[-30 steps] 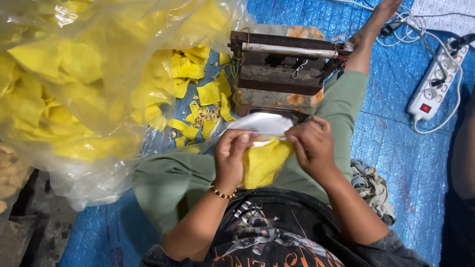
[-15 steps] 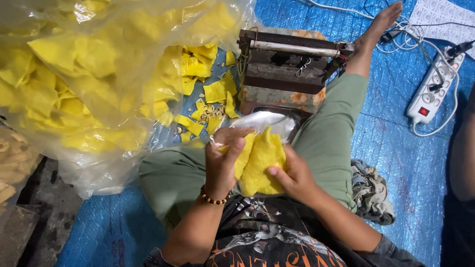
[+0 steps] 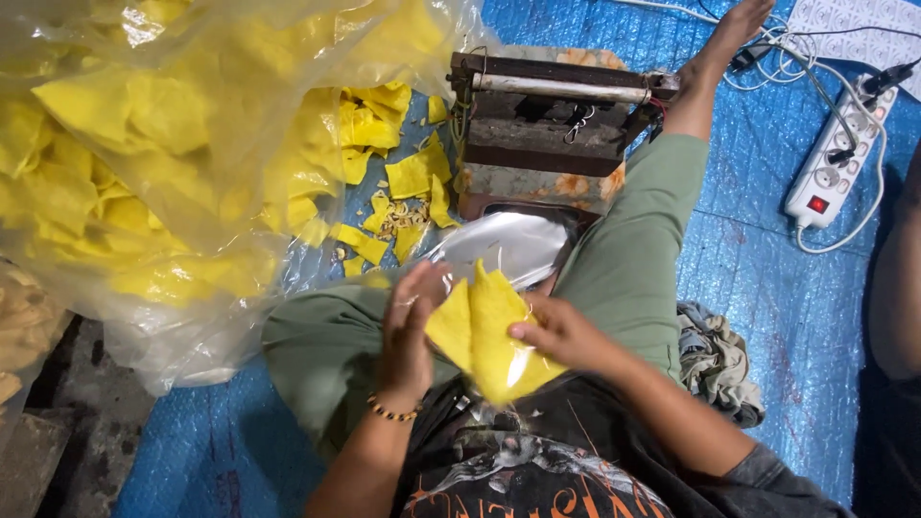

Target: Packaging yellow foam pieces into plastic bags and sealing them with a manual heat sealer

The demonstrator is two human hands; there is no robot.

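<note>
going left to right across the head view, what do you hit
big clear bag of yellow chips → loose yellow chips on the blue tarp → left hand → small clear bag of yellow chips → right hand → crumpled rag → white power strip

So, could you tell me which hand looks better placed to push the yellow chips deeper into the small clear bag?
Probably the right hand: its fingers already press the yellow chips, while the left hand steadies the clear bag's side.
</note>
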